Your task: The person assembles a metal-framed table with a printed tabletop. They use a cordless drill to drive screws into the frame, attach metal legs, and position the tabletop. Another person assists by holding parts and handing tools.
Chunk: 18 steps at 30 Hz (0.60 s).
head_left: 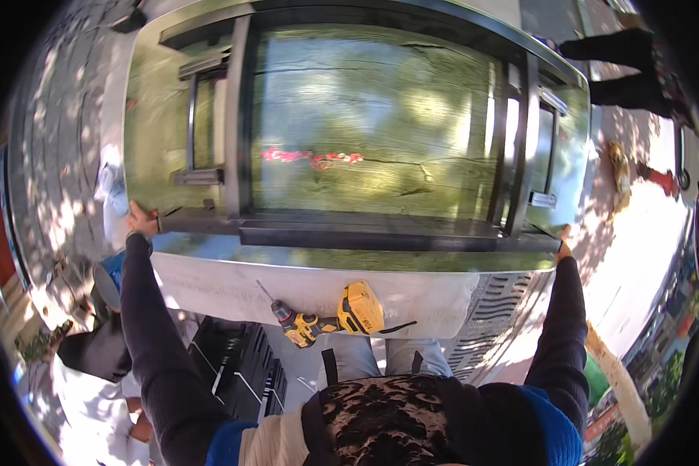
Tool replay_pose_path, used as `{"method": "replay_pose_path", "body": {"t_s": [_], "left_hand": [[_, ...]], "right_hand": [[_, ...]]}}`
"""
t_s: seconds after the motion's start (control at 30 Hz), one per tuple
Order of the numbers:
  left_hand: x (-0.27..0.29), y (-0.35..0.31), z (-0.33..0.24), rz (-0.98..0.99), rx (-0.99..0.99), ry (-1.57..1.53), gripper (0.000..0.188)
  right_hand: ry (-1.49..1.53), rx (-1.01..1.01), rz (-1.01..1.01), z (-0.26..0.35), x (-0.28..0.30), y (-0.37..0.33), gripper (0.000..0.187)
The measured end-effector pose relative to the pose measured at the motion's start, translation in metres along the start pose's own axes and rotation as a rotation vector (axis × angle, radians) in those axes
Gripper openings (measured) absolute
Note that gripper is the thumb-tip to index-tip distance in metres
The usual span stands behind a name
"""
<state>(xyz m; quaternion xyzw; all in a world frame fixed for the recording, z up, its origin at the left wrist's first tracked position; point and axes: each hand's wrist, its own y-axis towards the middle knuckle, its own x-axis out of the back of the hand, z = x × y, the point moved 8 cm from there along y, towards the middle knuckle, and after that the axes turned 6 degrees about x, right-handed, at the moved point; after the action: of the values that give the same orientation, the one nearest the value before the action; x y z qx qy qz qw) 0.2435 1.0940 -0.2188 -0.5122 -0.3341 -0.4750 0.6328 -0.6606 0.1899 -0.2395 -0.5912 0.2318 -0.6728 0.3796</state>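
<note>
A large glass panel (365, 124) in a black metal frame (365, 233) lies flat in front of me, mirroring trees and sky. My left hand (140, 221) grips the frame's near left corner. My right hand (564, 247) grips the near right corner. Both arms are stretched wide in dark sleeves. A yellow and black cordless drill (330, 314) lies on the pale surface (233, 287) just under the panel's near edge, between my arms, its bit pointing left.
A black plastic crate (241, 365) stands below at my left. Another person (93, 349) crouches at the lower left. Someone's dark legs (621, 70) stand at the upper right. Grey paving (54, 155) runs along the left; sunlit ground (637, 248) lies to the right.
</note>
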Motion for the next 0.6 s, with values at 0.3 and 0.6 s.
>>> {"method": "replay_pose_path", "body": {"t_s": [0.3,0.6], "left_hand": [[0.050,-0.056,-0.054,0.257,0.252,-0.073,0.133],[0.036,-0.071,-0.034,0.152,0.307,-0.087,0.128]], "right_hand": [[0.634,-0.282,0.002,-0.100,0.005,0.041,0.040],[0.138,0.119,-0.088,-0.050,0.029,0.047,0.038]]}}
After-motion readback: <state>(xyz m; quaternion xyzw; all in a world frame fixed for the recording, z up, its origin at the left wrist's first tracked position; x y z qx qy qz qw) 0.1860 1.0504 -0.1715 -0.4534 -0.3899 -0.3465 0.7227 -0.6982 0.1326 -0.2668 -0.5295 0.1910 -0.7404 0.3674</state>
